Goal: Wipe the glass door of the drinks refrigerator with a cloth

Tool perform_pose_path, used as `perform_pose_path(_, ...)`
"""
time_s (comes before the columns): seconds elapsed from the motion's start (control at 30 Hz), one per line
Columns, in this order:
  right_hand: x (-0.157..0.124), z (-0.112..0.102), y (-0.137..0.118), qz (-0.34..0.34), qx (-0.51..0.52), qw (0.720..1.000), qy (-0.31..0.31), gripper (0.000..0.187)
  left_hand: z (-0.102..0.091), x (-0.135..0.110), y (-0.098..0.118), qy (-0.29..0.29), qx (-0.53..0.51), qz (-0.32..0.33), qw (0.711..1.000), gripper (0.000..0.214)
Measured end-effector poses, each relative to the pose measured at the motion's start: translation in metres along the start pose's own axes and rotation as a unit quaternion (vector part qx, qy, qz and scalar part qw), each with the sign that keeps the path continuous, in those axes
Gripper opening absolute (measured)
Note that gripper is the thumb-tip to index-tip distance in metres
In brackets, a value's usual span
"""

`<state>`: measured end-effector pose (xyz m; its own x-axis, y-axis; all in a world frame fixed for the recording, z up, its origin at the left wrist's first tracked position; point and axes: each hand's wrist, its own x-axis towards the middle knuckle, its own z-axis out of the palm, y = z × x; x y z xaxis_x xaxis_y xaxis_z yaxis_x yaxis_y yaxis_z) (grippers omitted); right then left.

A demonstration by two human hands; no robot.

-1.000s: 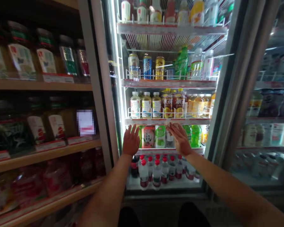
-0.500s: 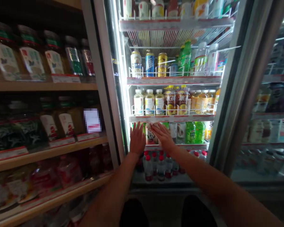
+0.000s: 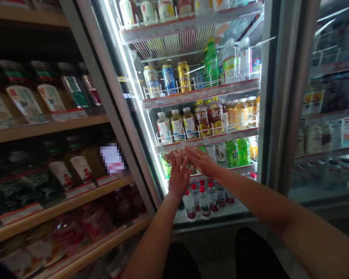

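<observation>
In the head view a crumpled pale pinkish cloth (image 3: 176, 154) is at the glass door of the lit drinks cooler, level with the fourth visible shelf. My left hand (image 3: 179, 179) lies over the cloth, its fingers bent slightly and pressed to it. From the right, my right hand (image 3: 203, 161) reaches the cloth's right side, fingers stretched close together and gripping its edge. The fingertips overlap the cloth and are partly blurred. Behind the hands are green bottles (image 3: 232, 153) and, lower down, clear bottles with red caps (image 3: 204, 203).
Wooden shelves (image 3: 95, 121) with bottles stand on the left, a pixelated pale card (image 3: 113, 159) among them. A metal door frame (image 3: 291, 97) rises on the right, beside another cooler. Cans (image 3: 168, 79) and bottled iced tea (image 3: 203, 118) fill upper cooler shelves.
My left hand has moved right onto the cloth, which was under my right hand alone before. The cloth now spreads farther left. The view has tilted and shifted right.
</observation>
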<state>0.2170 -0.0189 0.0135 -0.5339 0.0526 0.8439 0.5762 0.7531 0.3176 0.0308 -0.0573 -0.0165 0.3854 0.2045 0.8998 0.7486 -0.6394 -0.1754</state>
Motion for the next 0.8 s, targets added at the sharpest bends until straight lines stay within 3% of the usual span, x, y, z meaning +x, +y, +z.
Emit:
perform_pose_path(0.17, -0.073, -0.06, 0.046, 0.107, -0.147, 0.983, 0.0, 0.056, -0.003, -0.023, 0.005, -0.013, 0.117, -0.028, 0.993, 0.05)
perform_pose_path(0.27, -0.114, -0.073, 0.064, 0.153, -0.208, 0.966, 0.012, 0.053, -0.003, -0.05, 0.005, -0.016, 0.156, -0.09, 0.983, 0.051)
perform_pose_path(0.37, -0.142, -0.062, 0.07, 0.172, -0.225, 0.959, 0.03, 0.052, 0.0, -0.057, -0.004, -0.002, 0.156, -0.129, 0.979, 0.058)
perform_pose_path(0.57, -0.154, -0.032, 0.061, 0.228, -0.22, 0.944, 0.092, 0.06, 0.006, -0.021, -0.027, 0.031, 0.127, -0.137, 0.982, 0.062)
perform_pose_path(0.63, -0.154, -0.029, 0.059, 0.228, -0.227, 0.942, 0.095, 0.061, 0.014, -0.03, -0.025, 0.05, 0.109, -0.135, 0.984, 0.066)
perform_pose_path(0.8, -0.157, -0.031, 0.06, 0.231, -0.252, 0.937, 0.074, 0.058, 0.042, -0.084, -0.012, 0.067, 0.079, -0.173, 0.98, 0.072)
